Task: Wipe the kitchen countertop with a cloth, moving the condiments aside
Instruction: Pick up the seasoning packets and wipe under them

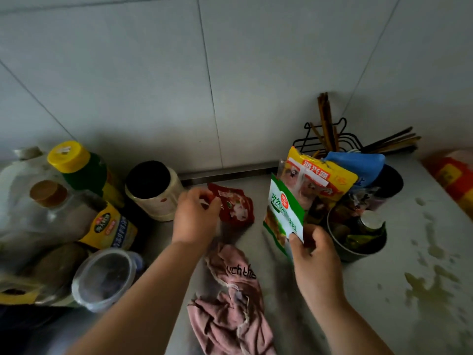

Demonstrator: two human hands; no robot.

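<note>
A pink cloth (231, 298) lies crumpled on the grey countertop (399, 316) between my forearms. My left hand (194, 219) pinches the edge of a red seasoning packet (236, 206) that lies flat near the back wall. My right hand (316, 254) grips the lower corner of a green and white seasoning packet (284, 213), which stands upright. Behind it stands a yellow packet (320, 175), leaning against a blue packet (358, 165).
Bottles (84, 170) and a cream jar (153, 190) crowd the left side, with a lidded plastic tub (107, 278) in front. A dark bowl (358, 239) of small items and a chopstick rack (330, 134) stand at the right. Wet yellowish stains (422, 285) mark the counter.
</note>
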